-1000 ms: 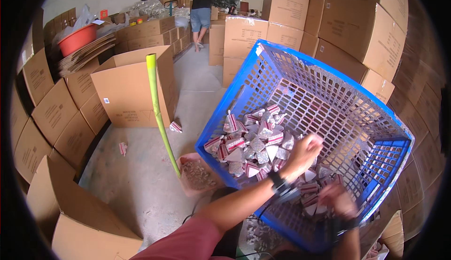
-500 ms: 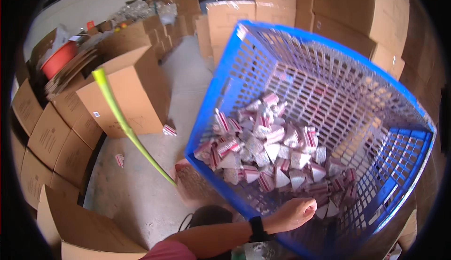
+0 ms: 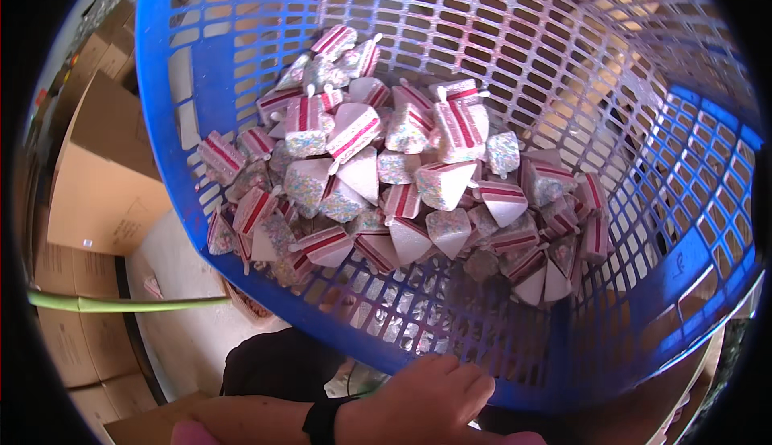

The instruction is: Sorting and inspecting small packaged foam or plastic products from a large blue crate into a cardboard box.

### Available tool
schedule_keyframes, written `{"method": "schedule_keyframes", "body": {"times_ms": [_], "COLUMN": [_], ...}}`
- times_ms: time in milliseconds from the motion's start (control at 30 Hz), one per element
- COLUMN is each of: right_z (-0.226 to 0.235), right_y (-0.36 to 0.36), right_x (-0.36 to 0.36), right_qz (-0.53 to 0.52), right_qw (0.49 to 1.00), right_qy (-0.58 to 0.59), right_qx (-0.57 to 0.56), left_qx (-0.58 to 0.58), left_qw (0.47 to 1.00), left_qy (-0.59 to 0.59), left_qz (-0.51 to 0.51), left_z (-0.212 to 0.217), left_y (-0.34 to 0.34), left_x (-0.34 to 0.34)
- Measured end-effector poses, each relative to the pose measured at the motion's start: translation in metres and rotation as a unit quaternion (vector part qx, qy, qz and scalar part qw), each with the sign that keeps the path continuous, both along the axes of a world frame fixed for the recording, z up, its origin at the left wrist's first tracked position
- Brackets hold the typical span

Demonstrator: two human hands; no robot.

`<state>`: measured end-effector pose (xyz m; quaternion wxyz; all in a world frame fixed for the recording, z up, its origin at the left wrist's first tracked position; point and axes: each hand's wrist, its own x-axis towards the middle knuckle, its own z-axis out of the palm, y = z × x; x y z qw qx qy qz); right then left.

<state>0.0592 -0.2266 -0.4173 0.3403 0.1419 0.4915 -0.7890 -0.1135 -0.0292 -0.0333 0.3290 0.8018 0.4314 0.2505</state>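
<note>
My left hand (image 3: 422, 401), with a black band (image 3: 323, 419) at its wrist, is at the bottom, by the near rim of a blue plastic basket (image 3: 173, 176). Its fingers are curled, and whatever they may hold is hidden. Inside the slatted basket lie many cake-slice-shaped pieces (image 3: 351, 131) in a heap, white with dark red stripes and glittery sides. Small white tips stick out of some of them. My right hand does not show; only a bit of pink cloth (image 3: 523, 438) appears at the lower edge.
Left of the basket stands an open cardboard box (image 3: 108, 176), with more cartons (image 3: 100, 348) below it. A yellow-green strip (image 3: 129, 305) runs across the floor (image 3: 181, 348) toward the basket. One loose striped piece (image 3: 153, 287) lies on that floor.
The basket now fills much more of the view. My left hand has gone from above the heaped pieces back to the near rim. The green strip appears lower and more level.
</note>
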Motion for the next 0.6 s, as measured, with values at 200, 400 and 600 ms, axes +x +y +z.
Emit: {"method": "schedule_keyframes", "body": {"times_ms": [200, 400, 600], "right_z": [0.000, 0.053, 0.218], "right_y": [-0.019, 0.022, 0.186], "right_x": [-0.051, -0.070, -0.051], "right_qz": [-0.020, 0.136, -0.190], "right_qw": [0.990, 0.929, 0.972], "right_qy": [0.024, 0.090, 0.063], "right_qx": [0.136, 0.331, -0.125], "left_qx": [-0.026, 0.026, 0.056], "left_qw": [0.999, 0.999, 0.992], "left_qy": [-0.012, 0.010, 0.019], "left_qz": [-0.044, 0.017, 0.114], "left_z": [-0.025, -0.029, -0.017], "left_y": [-0.005, -0.002, 0.008], "left_x": [0.006, 0.000, -0.014]}}
